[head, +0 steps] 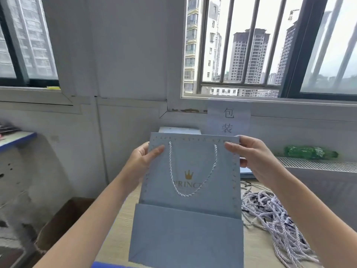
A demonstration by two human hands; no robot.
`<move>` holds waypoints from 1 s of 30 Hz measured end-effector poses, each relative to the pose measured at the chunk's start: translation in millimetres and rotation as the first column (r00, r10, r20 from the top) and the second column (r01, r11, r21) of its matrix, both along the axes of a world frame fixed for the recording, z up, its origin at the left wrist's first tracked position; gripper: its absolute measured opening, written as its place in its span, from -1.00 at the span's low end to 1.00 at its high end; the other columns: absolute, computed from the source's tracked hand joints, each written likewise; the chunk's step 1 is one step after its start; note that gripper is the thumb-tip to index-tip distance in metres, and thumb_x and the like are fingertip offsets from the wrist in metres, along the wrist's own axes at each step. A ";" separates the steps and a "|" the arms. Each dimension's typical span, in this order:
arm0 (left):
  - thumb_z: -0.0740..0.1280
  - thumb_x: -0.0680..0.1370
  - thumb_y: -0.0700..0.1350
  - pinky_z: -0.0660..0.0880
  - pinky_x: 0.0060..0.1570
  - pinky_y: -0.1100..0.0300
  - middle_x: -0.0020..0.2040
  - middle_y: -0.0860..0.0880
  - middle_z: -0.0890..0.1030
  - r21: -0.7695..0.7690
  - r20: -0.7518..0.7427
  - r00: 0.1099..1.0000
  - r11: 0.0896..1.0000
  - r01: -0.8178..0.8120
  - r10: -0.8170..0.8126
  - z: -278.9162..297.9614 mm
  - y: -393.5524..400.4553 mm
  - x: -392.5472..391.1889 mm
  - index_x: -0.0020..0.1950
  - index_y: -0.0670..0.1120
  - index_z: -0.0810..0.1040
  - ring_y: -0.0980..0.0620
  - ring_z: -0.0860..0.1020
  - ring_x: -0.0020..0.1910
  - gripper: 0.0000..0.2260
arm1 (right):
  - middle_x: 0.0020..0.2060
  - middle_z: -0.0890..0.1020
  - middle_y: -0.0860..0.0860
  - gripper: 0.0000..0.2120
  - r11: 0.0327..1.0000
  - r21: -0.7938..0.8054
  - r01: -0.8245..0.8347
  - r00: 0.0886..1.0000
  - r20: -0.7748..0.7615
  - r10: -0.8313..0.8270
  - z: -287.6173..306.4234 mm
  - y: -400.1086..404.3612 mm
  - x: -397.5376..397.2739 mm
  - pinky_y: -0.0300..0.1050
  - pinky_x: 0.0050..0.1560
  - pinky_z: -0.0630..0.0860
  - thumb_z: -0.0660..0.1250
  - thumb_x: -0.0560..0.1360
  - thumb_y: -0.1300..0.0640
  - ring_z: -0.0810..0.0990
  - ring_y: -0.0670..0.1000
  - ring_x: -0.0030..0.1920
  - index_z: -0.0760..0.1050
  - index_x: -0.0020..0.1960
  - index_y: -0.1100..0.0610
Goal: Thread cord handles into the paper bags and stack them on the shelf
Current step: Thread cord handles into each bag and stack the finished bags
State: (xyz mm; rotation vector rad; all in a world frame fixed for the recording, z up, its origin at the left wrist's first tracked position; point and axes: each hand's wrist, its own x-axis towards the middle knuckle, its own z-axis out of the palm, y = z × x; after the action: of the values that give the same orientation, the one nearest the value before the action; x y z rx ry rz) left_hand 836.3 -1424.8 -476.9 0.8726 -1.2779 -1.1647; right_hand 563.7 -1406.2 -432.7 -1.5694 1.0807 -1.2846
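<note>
I hold a flat light-blue paper bag [190, 190] upright in front of me, its folded base hanging toward me. A gold crown and lettering are printed on its face. A white twisted cord handle [191, 193] hangs in a loop from two holes near the top edge. My left hand [144, 161] pinches the bag's upper left corner, thumb on the front. My right hand [251, 157] pinches the upper right corner the same way. A heap of loose white cords [274, 217] lies on the wooden table [257, 246] to the right.
Behind the bag stands a pale box top [179, 130] and a paper sign [229, 118] on the wall. A green plastic bottle [309, 152] lies on the radiator grille at right. A blue-edged shelf [17, 139] is at far left. A cardboard box [63, 223] sits low left.
</note>
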 end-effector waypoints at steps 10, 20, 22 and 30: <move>0.34 0.51 0.09 0.41 0.06 0.10 0.03 -0.03 0.43 0.034 0.907 0.407 0.942 -0.335 0.112 -96.4 -16.7 -13.9 -0.02 -0.13 0.42 -0.02 0.46 0.06 -0.70 | -0.11 0.57 0.03 -0.84 0.947 0.130 0.295 0.689 -0.715 -0.117 -122.3 -57.8 -8.8 -0.18 -0.13 0.33 0.41 0.43 0.11 0.51 0.02 -0.09 0.53 -0.01 0.12; -0.09 0.67 0.01 -0.16 0.46 0.15 0.56 -0.07 0.05 -0.128 0.988 0.096 0.991 0.044 0.123 -105.1 -39.4 -44.1 0.55 -0.15 0.04 0.05 -0.02 0.53 -0.53 | 0.42 0.35 -0.06 -0.57 0.972 -0.170 -0.161 0.374 -0.922 -0.100 -153.4 -67.1 81.3 -0.09 0.32 0.21 -0.03 0.60 -0.03 0.30 0.02 0.39 0.32 0.41 0.04; -0.18 0.65 0.04 -0.25 0.45 0.20 0.58 -0.05 -0.07 -0.125 0.992 0.037 0.990 0.072 0.123 -117.3 -38.7 -44.6 0.56 -0.14 -0.08 0.10 -0.13 0.54 -0.50 | 0.51 0.12 -0.12 -0.34 0.969 -0.163 -0.188 0.303 -0.948 -0.101 -162.5 -65.9 83.1 -0.16 0.39 0.04 -0.35 0.49 -0.18 0.09 -0.10 0.48 0.05 0.52 -0.01; -0.13 0.66 0.07 -0.33 0.44 0.24 0.54 -0.05 -0.29 -0.066 0.998 0.024 0.994 0.088 0.064 -128.1 -45.9 -40.4 0.54 -0.13 -0.24 0.13 -0.31 0.50 -0.47 | 0.50 -0.29 -0.08 -0.16 0.967 -0.033 -0.252 0.202 -0.979 0.019 -170.1 -71.9 81.5 -0.09 0.46 -0.25 -0.59 0.25 -0.14 -0.31 -0.16 0.48 -0.34 0.51 0.06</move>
State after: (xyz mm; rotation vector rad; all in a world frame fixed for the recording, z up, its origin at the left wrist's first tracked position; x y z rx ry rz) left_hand 795.9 -1470.6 -605.0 1.7625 -2.4932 -0.2127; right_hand 645.3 -1478.2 -602.8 -2.6895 1.4890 -0.0201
